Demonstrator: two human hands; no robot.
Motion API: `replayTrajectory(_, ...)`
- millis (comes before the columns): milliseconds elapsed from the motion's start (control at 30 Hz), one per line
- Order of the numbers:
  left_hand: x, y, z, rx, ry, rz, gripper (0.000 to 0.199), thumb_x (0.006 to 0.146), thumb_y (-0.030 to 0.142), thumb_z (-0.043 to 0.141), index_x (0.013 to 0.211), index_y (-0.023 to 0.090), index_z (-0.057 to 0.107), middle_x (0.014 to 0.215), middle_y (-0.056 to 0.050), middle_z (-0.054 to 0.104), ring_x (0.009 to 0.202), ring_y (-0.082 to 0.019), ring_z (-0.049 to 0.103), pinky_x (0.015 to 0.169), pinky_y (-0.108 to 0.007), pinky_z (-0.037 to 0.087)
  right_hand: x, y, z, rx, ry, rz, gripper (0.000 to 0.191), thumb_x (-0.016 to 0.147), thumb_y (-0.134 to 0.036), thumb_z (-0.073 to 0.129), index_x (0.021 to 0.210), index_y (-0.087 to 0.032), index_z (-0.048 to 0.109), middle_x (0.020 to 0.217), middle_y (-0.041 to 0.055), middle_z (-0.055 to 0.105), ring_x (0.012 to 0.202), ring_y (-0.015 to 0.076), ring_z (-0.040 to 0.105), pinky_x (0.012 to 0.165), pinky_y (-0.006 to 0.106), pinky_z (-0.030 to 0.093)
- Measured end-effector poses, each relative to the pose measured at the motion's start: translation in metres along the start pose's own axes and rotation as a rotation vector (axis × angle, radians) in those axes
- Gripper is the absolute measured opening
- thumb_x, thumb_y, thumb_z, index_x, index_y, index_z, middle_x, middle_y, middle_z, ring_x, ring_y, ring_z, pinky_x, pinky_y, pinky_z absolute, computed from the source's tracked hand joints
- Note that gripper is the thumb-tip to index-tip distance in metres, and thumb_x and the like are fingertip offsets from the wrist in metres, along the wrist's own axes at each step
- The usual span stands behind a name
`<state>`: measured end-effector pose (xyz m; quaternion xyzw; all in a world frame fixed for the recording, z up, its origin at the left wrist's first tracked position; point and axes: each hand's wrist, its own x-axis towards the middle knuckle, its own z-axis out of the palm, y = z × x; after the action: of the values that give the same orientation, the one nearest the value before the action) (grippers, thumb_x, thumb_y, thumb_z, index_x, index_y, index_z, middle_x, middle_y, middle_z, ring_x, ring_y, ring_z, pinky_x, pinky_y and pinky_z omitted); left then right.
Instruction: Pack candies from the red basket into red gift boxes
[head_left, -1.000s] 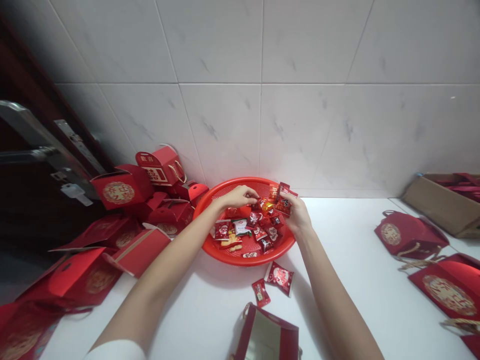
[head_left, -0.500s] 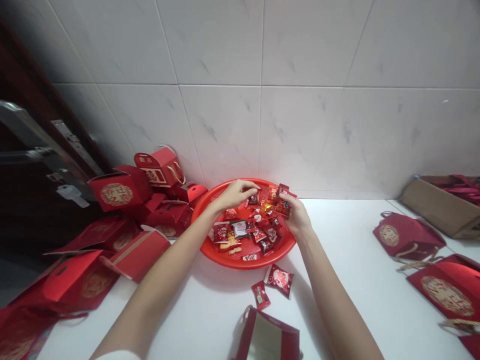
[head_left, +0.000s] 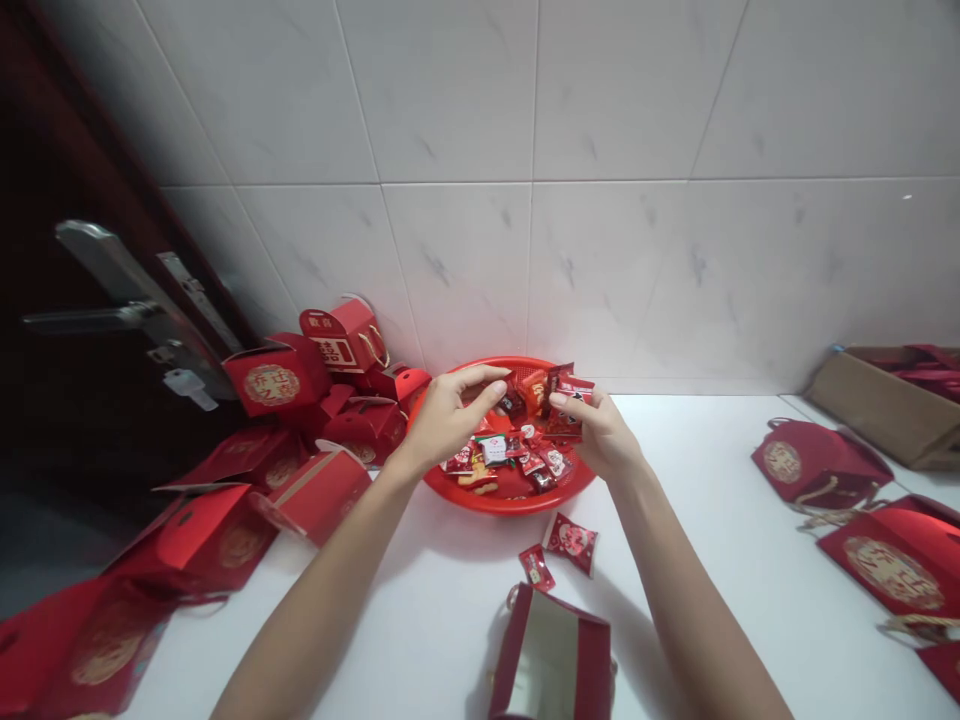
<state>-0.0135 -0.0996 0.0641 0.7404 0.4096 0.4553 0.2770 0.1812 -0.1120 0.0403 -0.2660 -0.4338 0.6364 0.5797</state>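
Observation:
A red plastic basket [head_left: 502, 506] holds several wrapped candies [head_left: 555, 462], among them a white packet [head_left: 494, 450]. Over its right side, my right hand [head_left: 609, 432] pinches several red candy packets [head_left: 566, 415] between thumb and fingers. Above the left side is my left hand [head_left: 448, 418], thumb and forefinger stretched out with a gap between them, close to a dark candy packet [head_left: 512, 400]; its other fingers are partly hidden. Two red packets, one bigger [head_left: 571, 543] and one smaller [head_left: 537, 568], lie in front of the basket. Nearer me stands an open red gift box [head_left: 551, 650].
Several red gift boxes [head_left: 274, 385] are piled on the left, by a dark door with a metal handle [head_left: 97, 318]. More red boxes [head_left: 821, 465] stand on the right of the white table [head_left: 697, 500], near a brown carton [head_left: 885, 405]. A tiled wall [head_left: 622, 270] rises behind.
My left hand has drawn back a little to the left and nearer me. My right hand keeps its packets, now turned differently. The view has shifted slightly left.

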Motion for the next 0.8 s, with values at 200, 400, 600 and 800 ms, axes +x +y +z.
replayTrajectory(200,-0.038,0.02,0.009,-0.169,-0.036,-0.066,0.043,0.084,0.048,0.069,0.112,0.015,0.072,0.105,-0.009,0.077,0.093,-0.024,0.072,0.084,-0.036,0.061,-0.039,-0.007,0.006,-0.089,-0.031,-0.003,0.03,0.065,-0.027,0.088,0.09,-0.017,0.074,0.084,0.0034,0.077,0.076,0.0187,0.073,0.074,0.031,0.06)
replayTrajectory(400,-0.069,0.028,0.02,-0.27,-0.21,-0.12,0.047,0.089,0.042,0.066,0.131,0.02,0.061,0.12,-0.01,0.07,0.103,-0.024,0.071,0.089,-0.035,0.06,-0.078,-0.012,-0.001,-0.175,0.028,0.001,0.035,0.066,-0.027,0.089,0.096,-0.017,0.075,0.089,0.0047,0.078,0.079,0.0191,0.073,0.076,0.032,0.06)
replayTrajectory(600,-0.1,0.048,0.003,-0.014,-0.37,-0.038,0.029,0.094,0.044,0.059,0.116,0.028,0.07,0.133,-0.007,0.062,0.126,-0.027,0.057,0.107,-0.042,0.048,-0.108,-0.024,-0.012,-0.276,0.057,-0.044,0.03,0.066,-0.024,0.089,0.092,-0.016,0.074,0.087,0.0052,0.076,0.076,0.0183,0.072,0.071,0.031,0.061)
replayTrajectory(800,-0.132,0.057,0.001,0.235,-0.684,-0.063,0.034,0.099,0.049,0.048,0.095,0.03,0.077,0.132,-0.006,0.059,0.127,-0.029,0.054,0.104,-0.04,0.048,-0.123,-0.029,-0.013,-0.204,-0.042,-0.033,0.028,0.066,-0.023,0.088,0.09,-0.018,0.075,0.079,0.0025,0.074,0.069,0.0161,0.069,0.066,0.029,0.06)
